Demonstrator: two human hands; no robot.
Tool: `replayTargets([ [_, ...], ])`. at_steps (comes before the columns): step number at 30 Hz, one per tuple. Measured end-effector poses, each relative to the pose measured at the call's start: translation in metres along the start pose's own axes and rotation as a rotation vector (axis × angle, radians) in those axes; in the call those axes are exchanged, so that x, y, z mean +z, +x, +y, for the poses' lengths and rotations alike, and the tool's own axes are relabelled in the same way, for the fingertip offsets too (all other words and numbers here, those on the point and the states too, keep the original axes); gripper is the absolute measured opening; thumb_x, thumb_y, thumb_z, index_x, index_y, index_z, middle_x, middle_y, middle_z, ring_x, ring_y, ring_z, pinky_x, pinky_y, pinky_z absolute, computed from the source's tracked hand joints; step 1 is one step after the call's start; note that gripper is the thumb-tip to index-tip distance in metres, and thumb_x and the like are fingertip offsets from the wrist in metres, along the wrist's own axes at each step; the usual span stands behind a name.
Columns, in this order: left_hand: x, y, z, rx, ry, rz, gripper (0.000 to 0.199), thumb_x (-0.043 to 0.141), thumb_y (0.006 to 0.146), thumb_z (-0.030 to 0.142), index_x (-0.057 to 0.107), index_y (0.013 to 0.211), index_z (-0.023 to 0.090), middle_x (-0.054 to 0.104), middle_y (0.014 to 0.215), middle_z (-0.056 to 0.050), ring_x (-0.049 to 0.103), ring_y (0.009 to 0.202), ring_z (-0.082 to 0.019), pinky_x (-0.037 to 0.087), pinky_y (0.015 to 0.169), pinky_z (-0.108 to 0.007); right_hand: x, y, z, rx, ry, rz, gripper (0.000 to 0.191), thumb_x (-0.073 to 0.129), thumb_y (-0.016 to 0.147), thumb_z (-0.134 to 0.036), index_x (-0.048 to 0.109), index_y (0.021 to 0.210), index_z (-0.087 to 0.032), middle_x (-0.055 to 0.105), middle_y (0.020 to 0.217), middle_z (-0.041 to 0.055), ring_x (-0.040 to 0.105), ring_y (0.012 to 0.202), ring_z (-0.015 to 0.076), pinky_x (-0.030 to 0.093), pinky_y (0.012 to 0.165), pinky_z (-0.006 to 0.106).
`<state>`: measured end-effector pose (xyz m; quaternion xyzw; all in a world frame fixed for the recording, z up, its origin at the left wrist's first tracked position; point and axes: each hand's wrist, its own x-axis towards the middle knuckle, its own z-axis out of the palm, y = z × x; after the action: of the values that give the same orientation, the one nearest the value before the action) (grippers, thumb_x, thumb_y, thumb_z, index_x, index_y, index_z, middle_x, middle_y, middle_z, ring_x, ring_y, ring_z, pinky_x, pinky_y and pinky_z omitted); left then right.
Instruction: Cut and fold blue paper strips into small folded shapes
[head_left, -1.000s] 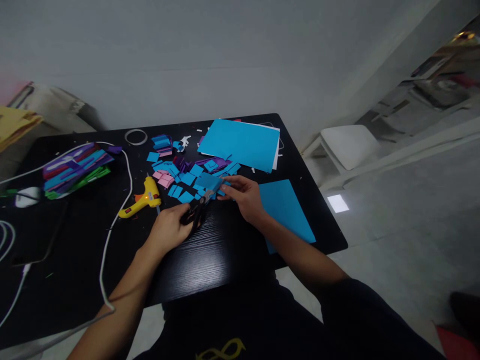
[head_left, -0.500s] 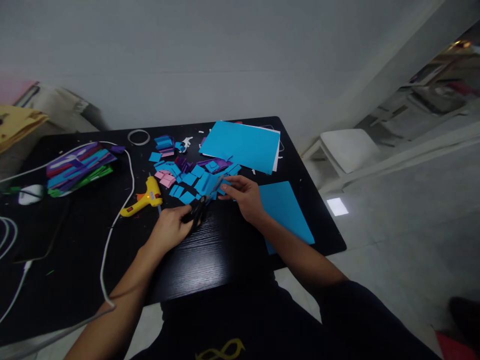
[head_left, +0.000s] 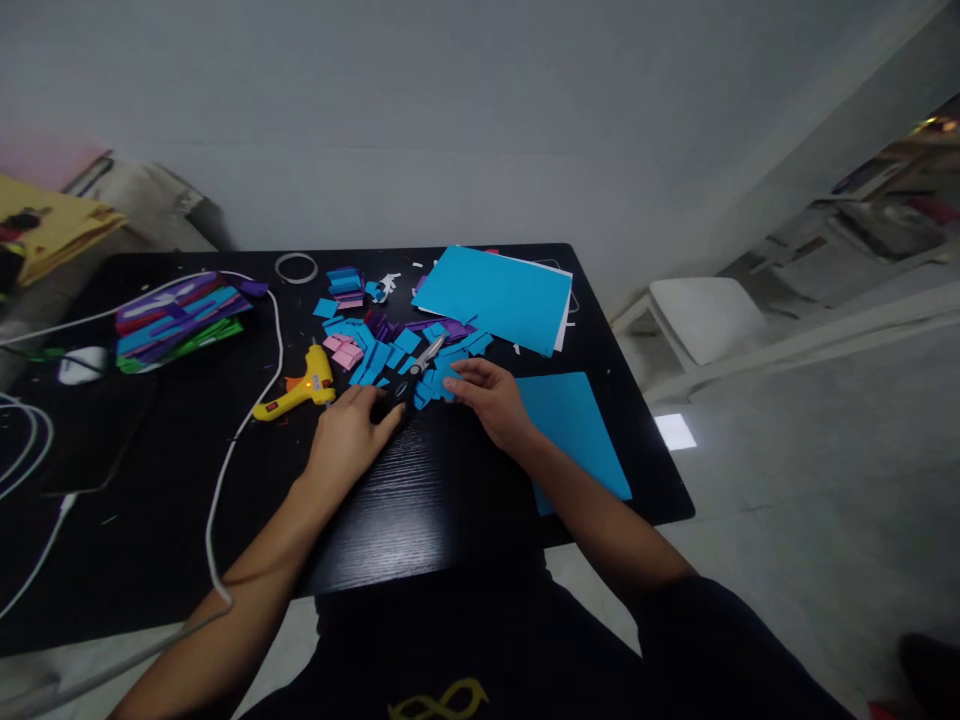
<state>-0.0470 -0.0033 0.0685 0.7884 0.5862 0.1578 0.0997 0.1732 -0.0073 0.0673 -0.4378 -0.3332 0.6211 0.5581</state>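
Scissors [head_left: 417,371] with black handles and metal blades lie over a heap of small cut blue paper pieces [head_left: 377,361], blades pointing away to the right. My left hand [head_left: 348,432] is at their handles, its thumb and fingers apart on either side. To the right, my right hand [head_left: 491,397] is at the near edge of the heap, thumb and curled fingers apart beside blue pieces. No held piece shows clearly between them. Pink paper pieces [head_left: 344,351] and purple strips [head_left: 450,328] are mixed in with the blue ones.
A yellow glue gun [head_left: 309,382] lies left of my left hand. A white cable [head_left: 225,465] crosses the black table [head_left: 420,540] and my left forearm. Blue sheets [head_left: 499,297] lie behind, another blue sheet [head_left: 574,430] under my right forearm. Bundled coloured strips [head_left: 180,320] are at left.
The scissors have moved forward from my left hand's grip onto the heap. Its fingers have loosened around the handles. My right thumb and fingers have parted from a blue piece.
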Motion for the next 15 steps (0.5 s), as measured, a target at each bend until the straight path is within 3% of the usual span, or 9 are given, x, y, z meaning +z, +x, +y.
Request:
replayTargets([
  [5,0.002,-0.002,0.008,0.038,0.029,0.056,0.03,0.06,0.093,0.041,0.072,0.1,0.015,0.067,0.097,-0.012,0.067,0.087,-0.029,0.052,0.078,-0.036,0.003,-0.003,0.002,-0.01,-0.134,0.01,0.035,0.091,0.062,-0.035,0.074,0.088,-0.02,0.073,0.078,-0.0009,0.066,0.072,0.0151,0.056,0.071,0.029],
  [9,-0.005,-0.004,0.016,0.13,-0.224,0.122,0.027,0.052,0.099,0.035,0.07,0.1,0.016,0.068,0.096,-0.01,0.066,0.088,-0.024,0.051,0.082,-0.034,0.004,-0.002,0.008,-0.013,-0.168,0.001,0.034,0.091,0.061,-0.036,0.073,0.084,-0.02,0.072,0.077,-0.001,0.066,0.071,0.016,0.056,0.069,0.03],
  [12,-0.004,-0.006,0.022,0.128,-0.515,-0.005,0.025,0.057,0.097,0.04,0.069,0.094,0.018,0.068,0.083,-0.004,0.063,0.075,-0.018,0.049,0.07,-0.028,0.004,-0.002,0.012,0.005,-0.175,-0.024,0.032,0.09,0.063,-0.038,0.073,0.084,-0.02,0.073,0.078,-0.0003,0.067,0.072,0.0168,0.057,0.07,0.032],
  [15,0.003,-0.006,0.025,0.024,-0.724,-0.133,0.031,0.067,0.09,0.048,0.068,0.083,0.018,0.061,0.066,0.001,0.056,0.06,-0.014,0.044,0.058,-0.025,0.004,-0.003,0.015,0.021,-0.22,-0.055,0.032,0.089,0.064,-0.04,0.075,0.083,-0.02,0.074,0.079,0.0011,0.068,0.072,0.0169,0.056,0.072,0.033],
])
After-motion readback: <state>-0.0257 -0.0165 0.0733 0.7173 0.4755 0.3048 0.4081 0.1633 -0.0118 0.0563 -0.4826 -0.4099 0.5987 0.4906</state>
